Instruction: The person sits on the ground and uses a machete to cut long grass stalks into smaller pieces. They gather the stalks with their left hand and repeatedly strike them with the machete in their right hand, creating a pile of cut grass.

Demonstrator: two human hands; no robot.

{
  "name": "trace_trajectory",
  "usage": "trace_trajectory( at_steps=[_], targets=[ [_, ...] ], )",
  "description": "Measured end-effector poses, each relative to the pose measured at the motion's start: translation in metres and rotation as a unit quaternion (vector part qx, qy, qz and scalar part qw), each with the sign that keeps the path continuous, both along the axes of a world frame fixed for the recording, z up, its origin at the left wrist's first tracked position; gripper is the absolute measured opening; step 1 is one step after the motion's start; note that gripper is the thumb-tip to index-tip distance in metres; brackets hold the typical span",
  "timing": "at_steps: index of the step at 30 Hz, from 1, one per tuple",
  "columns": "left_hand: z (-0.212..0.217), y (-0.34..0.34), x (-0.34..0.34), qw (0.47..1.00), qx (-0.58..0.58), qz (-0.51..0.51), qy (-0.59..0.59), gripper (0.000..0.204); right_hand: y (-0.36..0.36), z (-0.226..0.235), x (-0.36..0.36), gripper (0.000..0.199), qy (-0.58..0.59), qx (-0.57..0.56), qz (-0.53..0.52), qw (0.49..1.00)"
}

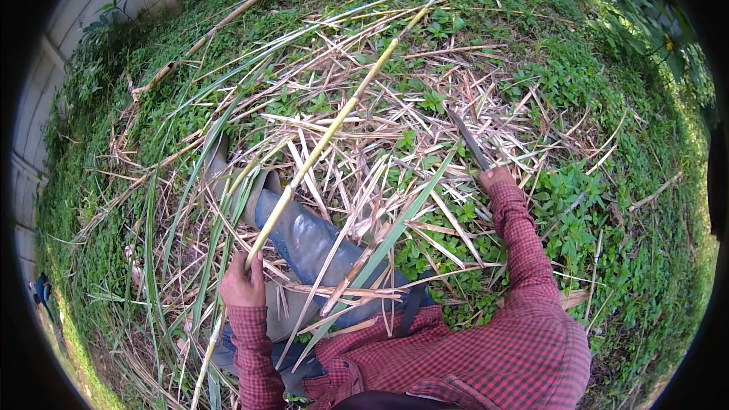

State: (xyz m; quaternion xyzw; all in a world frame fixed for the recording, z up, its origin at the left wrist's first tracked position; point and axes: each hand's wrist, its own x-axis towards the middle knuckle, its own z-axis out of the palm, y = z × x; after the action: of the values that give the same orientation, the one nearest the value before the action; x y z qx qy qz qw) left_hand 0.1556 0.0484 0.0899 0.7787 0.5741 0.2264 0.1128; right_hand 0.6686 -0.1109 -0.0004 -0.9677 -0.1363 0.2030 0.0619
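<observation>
My left hand (241,282) gripped a long yellow-green cane stalk (326,140), my right hand (495,178) a dark-bladed knife (468,139); a careless swing might have cut my leg (304,239).

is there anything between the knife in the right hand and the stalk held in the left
No solid thing: only loose dry leaves on the ground lie between the knife in the right hand and the stalk gripped by the left hand.

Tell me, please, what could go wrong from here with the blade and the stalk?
The right hand holds a long knife out over dry leaf litter, while the left hand grips a long green stalk near the person's leg. A swing toward the stalk might glance toward that leg. The loose litter could also cause slipping.
</observation>
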Motion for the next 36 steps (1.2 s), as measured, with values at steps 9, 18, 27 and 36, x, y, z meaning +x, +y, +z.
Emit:
trace_trajectory(
  at_steps=[9, 18, 27, 36],
  targets=[
    [0.112, -0.004, 0.144, 0.876, 0.319, -0.345, -0.11, 0.047, -0.018, -0.037, -0.017, 0.064, -0.03, 0.063, 0.007, 0.998],
    [-0.042, -0.059, -0.183, 0.982, -0.18, -0.002, 0.053, 0.04, -0.011, -0.055, -0.024, 0.07, -0.057, -0.002, 0.037, 0.998],
    [-0.075, -0.085, -0.192, 0.992, -0.093, 0.007, 0.085, 0.018, -0.031, -0.074, -0.014, 0.069, -0.095, 0.206, -0.007, 0.974],
    [-0.011, -0.039, -0.123, 0.997, -0.036, -0.031, 0.055, 0.021, -0.064, 0.0, -0.091, 0.053, -0.109, 0.213, 0.128, 0.963]
  ],
)
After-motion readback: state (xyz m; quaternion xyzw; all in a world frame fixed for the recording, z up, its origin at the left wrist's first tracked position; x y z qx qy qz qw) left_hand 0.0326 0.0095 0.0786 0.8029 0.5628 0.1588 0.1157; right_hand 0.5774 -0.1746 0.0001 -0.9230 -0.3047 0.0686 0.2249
